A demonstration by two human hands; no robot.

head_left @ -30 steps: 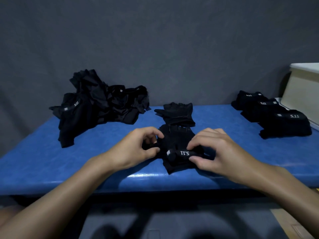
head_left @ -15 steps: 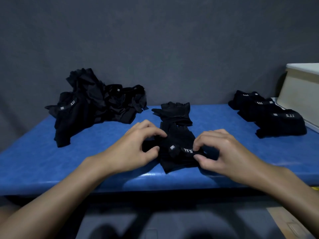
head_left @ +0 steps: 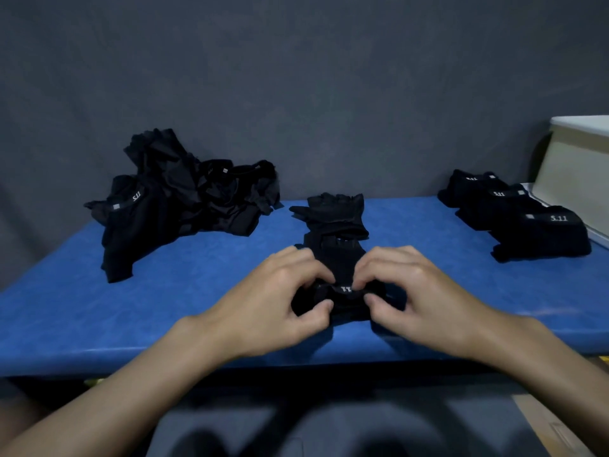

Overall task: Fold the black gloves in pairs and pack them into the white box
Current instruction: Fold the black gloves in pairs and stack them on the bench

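Observation:
A pair of black gloves (head_left: pixel 336 232) lies lengthwise in the middle of the blue table (head_left: pixel 197 291), fingers pointing away from me. My left hand (head_left: pixel 280 301) and my right hand (head_left: pixel 418 298) both pinch the near cuff end, where a white logo strap shows between my fingertips. A loose heap of unfolded black gloves (head_left: pixel 178 199) sits at the back left. Three folded pairs (head_left: pixel 527 222) lie in a row at the right. The white box (head_left: pixel 580 166) stands at the far right edge, partly out of frame.
A dark grey backdrop (head_left: pixel 296 94) hangs behind the table. The table's front edge runs just under my wrists, with dark floor below. Bare blue surface lies between the middle gloves and both piles.
Both hands have drawn closer together on the cuff end of the middle gloves, and the cuff now looks bunched up between my fingertips. The piles have not moved.

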